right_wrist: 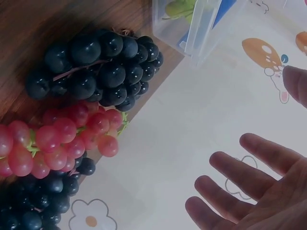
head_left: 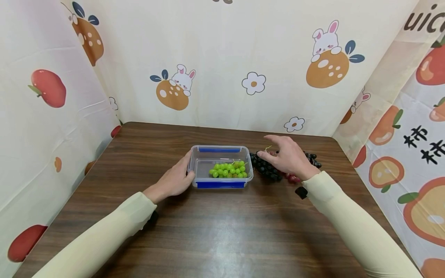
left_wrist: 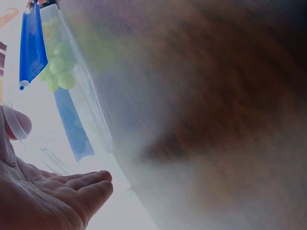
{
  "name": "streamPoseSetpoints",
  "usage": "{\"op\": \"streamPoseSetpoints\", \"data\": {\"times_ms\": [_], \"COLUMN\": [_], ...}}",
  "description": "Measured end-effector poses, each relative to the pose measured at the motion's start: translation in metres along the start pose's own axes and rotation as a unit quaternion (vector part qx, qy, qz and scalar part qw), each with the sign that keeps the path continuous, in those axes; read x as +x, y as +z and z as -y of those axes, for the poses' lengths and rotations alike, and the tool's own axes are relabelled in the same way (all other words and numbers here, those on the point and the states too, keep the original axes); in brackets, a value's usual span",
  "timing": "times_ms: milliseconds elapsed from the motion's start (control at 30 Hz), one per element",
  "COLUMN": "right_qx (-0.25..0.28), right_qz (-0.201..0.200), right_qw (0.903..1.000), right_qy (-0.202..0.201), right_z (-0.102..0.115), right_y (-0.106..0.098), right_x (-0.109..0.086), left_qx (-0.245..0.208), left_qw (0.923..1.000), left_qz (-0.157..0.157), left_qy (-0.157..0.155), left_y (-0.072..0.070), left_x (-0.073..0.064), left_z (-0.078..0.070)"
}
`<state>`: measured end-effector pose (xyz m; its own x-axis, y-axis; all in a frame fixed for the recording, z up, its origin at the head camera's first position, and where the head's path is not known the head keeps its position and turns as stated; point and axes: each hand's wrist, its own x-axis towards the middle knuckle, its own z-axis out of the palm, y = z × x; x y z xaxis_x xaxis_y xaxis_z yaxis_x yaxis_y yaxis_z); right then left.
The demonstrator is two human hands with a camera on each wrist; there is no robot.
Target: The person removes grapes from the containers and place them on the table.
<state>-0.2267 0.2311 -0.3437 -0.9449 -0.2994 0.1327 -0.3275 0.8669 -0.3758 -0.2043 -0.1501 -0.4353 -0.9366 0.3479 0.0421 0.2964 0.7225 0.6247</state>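
Observation:
A clear plastic container (head_left: 202,168) with blue latches stands on the table, its top uncovered. Inside it, toward the near right, lies a bunch of green grapes (head_left: 229,170). My left hand (head_left: 177,175) rests against the container's left side, its fingers fairly straight and the thumb by the near corner. Just right of the container lie a bunch of black grapes (right_wrist: 105,67), a bunch of red grapes (right_wrist: 57,143) and another black bunch (right_wrist: 38,201), side by side. Above these bunches hovers my right hand (head_left: 290,156), fingers spread and holding nothing.
The brown wooden table (head_left: 222,227) ends at a printed cloth backdrop (head_left: 222,50) behind, with more cloth at both sides. Dark bands are on both wrists.

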Motion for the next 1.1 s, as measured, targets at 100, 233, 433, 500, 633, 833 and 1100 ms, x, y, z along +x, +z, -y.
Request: {"op": "streamPoseSetpoints", "data": {"times_ms": [100,233,433,500,633,833,1100], "right_qx": [-0.004,-0.014,-0.020,-0.021,-0.019,-0.010,-0.017], "right_qz": [-0.006,-0.010,-0.002,-0.003,-0.001,0.015,0.051], "right_qw": [0.9999,0.9995,0.9984,0.9981,0.9976,0.9968,0.9949], "right_qy": [-0.011,-0.027,-0.053,-0.058,-0.067,-0.078,-0.086], "right_z": [0.004,0.009,0.017,0.020,0.025,0.033,0.043], "right_y": [0.001,0.003,0.005,0.007,0.010,0.012,0.020], "right_x": [0.000,0.000,0.000,0.001,0.001,0.001,0.005], "left_qx": [0.000,0.001,-0.002,-0.003,-0.003,-0.002,-0.005], "left_qw": [1.0000,1.0000,1.0000,1.0000,1.0000,1.0000,1.0000], "left_qz": [0.000,-0.001,0.001,0.002,0.001,0.004,0.004], "left_qy": [0.001,0.001,0.000,-0.001,0.000,-0.002,-0.005], "left_y": [0.000,-0.001,0.000,0.000,0.000,0.000,-0.001], "left_x": [0.000,0.000,-0.001,-0.001,0.000,0.000,-0.001], "left_z": [0.000,0.000,0.000,-0.001,-0.001,-0.001,-0.002]}}
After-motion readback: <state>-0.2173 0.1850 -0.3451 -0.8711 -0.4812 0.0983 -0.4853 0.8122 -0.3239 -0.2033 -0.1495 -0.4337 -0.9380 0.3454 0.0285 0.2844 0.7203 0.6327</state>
